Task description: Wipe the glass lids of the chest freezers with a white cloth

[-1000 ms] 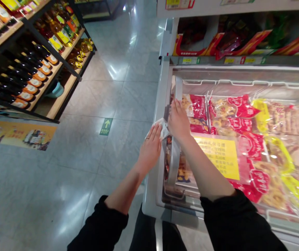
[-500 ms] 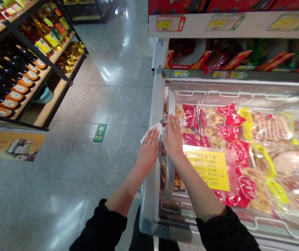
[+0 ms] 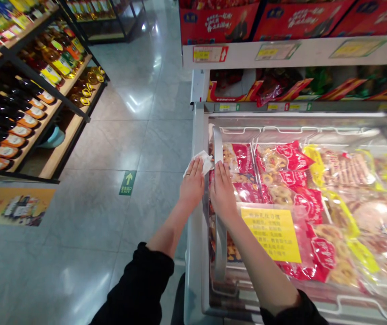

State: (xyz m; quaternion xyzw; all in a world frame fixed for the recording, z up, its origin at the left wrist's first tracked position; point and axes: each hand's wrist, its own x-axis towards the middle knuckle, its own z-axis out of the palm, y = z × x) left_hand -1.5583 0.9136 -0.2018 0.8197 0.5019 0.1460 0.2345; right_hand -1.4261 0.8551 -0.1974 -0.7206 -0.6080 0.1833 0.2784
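My left hand (image 3: 193, 183) presses a white cloth (image 3: 203, 161) against the left rim of a chest freezer (image 3: 196, 253). Its fingers lie flat together over the cloth, with a ring on one of them. Just to the right, my right hand (image 3: 223, 192) rests with outstretched fingers on the upright grey handle (image 3: 218, 144) of the freezer's clear sliding lid. Nothing shows in that hand. Under the lid lie red-and-clear bags of ring-shaped food (image 3: 283, 192) and yellow-edged packs of sliced food (image 3: 345, 169). A yellow notice (image 3: 269, 234) sits on the lid beside my right forearm.
Above the freezer's far side runs a shelf with price tags (image 3: 210, 54) and red boxes (image 3: 218, 22). On the left stands a rack of dark bottles (image 3: 2, 131) and oil bottles (image 3: 53, 58). A green exit sign (image 3: 127, 183) marks the tiled floor between.
My left hand and the cloth have slid a little farther away from me along the freezer rim. The right hand stays on the handle. The camera view has shifted slightly, with the scene lower.
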